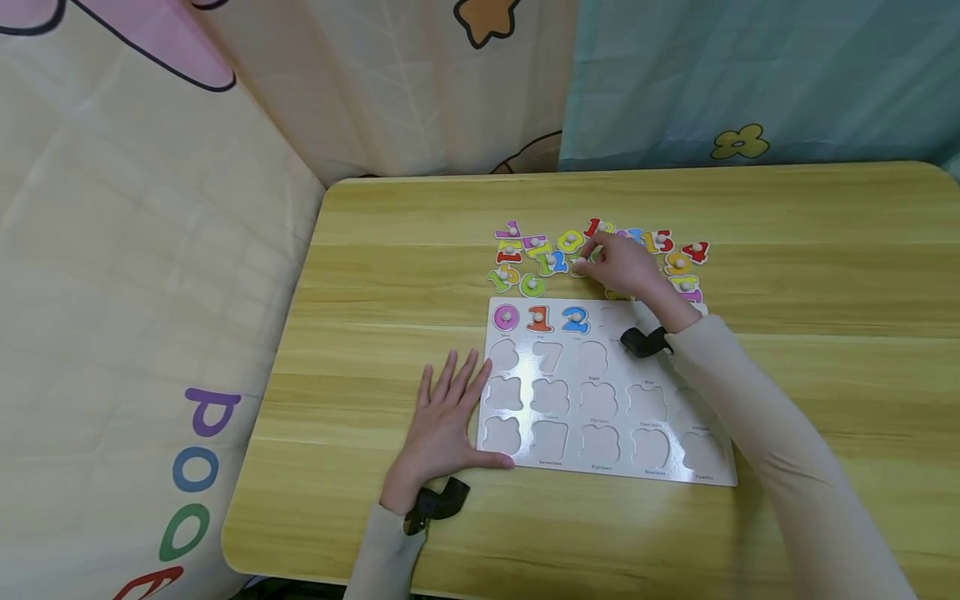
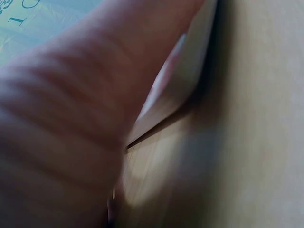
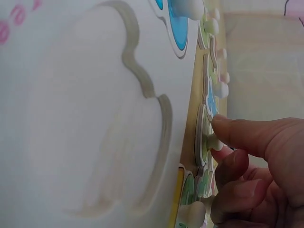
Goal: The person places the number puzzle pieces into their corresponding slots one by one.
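A white number puzzle board (image 1: 566,419) lies on the table, with a purple 0 (image 1: 506,317), an orange 1 (image 1: 539,318) and a blue 2 (image 1: 576,320) in its top row. Spread fingers of my left hand (image 1: 442,425) rest along its left edge, the thumb at the near corner. Beyond the far edge, my right hand (image 1: 621,265) reaches into the loose number pieces. In the right wrist view its thumb and a finger pinch the white knob of a green-faced number piece (image 3: 203,140). Which number it is stays hidden from me.
Several loose number pieces with knobs lie behind the board, among them a red 4 (image 1: 696,252) and a green piece (image 1: 532,286). The wooden table (image 1: 360,333) meets a printed curtain (image 1: 420,92) at the back and left.
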`<action>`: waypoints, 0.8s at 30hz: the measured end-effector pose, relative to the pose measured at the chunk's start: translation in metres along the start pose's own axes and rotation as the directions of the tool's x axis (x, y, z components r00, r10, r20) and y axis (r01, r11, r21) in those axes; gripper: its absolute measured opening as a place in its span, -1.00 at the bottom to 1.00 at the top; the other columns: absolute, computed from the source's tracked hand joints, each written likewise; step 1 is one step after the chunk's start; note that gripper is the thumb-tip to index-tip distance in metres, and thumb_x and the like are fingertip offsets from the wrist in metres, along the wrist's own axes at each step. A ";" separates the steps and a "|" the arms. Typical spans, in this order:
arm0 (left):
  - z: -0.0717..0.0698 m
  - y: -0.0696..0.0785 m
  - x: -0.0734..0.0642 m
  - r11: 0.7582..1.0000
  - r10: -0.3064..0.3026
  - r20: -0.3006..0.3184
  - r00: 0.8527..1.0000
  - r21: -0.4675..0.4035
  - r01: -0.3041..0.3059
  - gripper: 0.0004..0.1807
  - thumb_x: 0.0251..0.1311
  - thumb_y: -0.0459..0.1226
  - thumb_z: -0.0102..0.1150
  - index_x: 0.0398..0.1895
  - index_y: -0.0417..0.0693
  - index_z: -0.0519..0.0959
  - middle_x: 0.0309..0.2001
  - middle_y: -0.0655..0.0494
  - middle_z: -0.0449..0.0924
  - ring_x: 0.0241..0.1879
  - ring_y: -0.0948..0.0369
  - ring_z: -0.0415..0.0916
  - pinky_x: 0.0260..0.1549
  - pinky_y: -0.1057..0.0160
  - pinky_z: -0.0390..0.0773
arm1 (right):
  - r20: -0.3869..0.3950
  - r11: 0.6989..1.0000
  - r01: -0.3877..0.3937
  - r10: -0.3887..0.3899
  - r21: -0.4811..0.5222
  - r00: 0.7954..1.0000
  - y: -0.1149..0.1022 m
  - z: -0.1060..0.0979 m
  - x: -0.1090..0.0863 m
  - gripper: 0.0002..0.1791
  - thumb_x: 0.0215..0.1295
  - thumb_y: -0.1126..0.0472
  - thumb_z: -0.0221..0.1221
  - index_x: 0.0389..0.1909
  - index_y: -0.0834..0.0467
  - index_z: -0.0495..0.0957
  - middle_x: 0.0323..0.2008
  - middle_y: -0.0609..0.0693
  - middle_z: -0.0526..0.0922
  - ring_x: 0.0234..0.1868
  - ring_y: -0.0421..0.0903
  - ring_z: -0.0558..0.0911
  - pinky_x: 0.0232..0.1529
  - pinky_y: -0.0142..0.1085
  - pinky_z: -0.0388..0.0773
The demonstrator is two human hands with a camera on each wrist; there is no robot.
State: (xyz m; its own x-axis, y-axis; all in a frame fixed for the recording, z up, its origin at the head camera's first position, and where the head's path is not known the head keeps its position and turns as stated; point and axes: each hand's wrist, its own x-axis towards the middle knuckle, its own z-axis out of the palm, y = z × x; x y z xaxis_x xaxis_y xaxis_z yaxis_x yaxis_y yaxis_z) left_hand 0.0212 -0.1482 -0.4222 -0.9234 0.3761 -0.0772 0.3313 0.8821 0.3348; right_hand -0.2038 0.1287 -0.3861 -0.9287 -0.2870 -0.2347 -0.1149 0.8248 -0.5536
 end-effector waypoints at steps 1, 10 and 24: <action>0.000 0.000 0.000 1.000 0.002 -0.002 1.000 -0.003 -0.002 0.45 -0.46 0.53 0.20 0.52 0.07 -0.16 0.51 0.08 -0.32 0.45 0.01 -0.51 0.30 -0.12 -0.50 | -0.003 1.000 -0.002 0.002 -0.005 1.000 0.000 0.000 0.000 -0.65 0.26 0.00 0.22 -0.12 0.19 0.50 -0.52 0.10 0.45 -0.49 0.03 0.40 -0.56 -0.24 0.24; 0.001 -0.001 0.001 1.000 -0.003 0.004 1.000 0.007 0.003 0.46 -0.46 0.55 0.18 0.52 0.09 -0.18 0.51 0.10 -0.34 0.45 0.02 -0.53 0.30 -0.10 -0.52 | -0.012 1.000 0.000 0.000 -0.010 1.000 -0.001 0.003 0.001 -0.68 0.29 0.01 0.20 -0.21 0.20 0.50 -0.53 0.06 0.41 -0.51 0.00 0.37 -0.59 -0.27 0.18; 0.003 -0.001 0.001 1.000 0.000 0.001 1.000 0.028 0.000 0.46 -0.45 0.56 0.15 0.53 0.10 -0.21 0.51 0.10 -0.35 0.45 0.02 -0.53 0.31 -0.09 -0.52 | -0.008 0.993 0.078 -0.078 0.087 0.997 0.019 -0.015 -0.034 -0.65 0.21 -0.01 0.27 -0.28 0.23 0.53 -0.61 0.04 0.39 -0.55 -0.01 0.35 -0.58 -0.23 0.20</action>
State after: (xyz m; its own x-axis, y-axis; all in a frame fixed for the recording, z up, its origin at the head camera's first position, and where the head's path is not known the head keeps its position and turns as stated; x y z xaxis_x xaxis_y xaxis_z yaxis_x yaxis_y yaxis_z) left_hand 0.0204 -0.1481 -0.4255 -0.9231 0.3764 -0.0783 0.3366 0.8898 0.3081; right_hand -0.1799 0.1610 -0.3768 -0.9196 -0.3467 -0.1845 -0.1564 0.7542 -0.6377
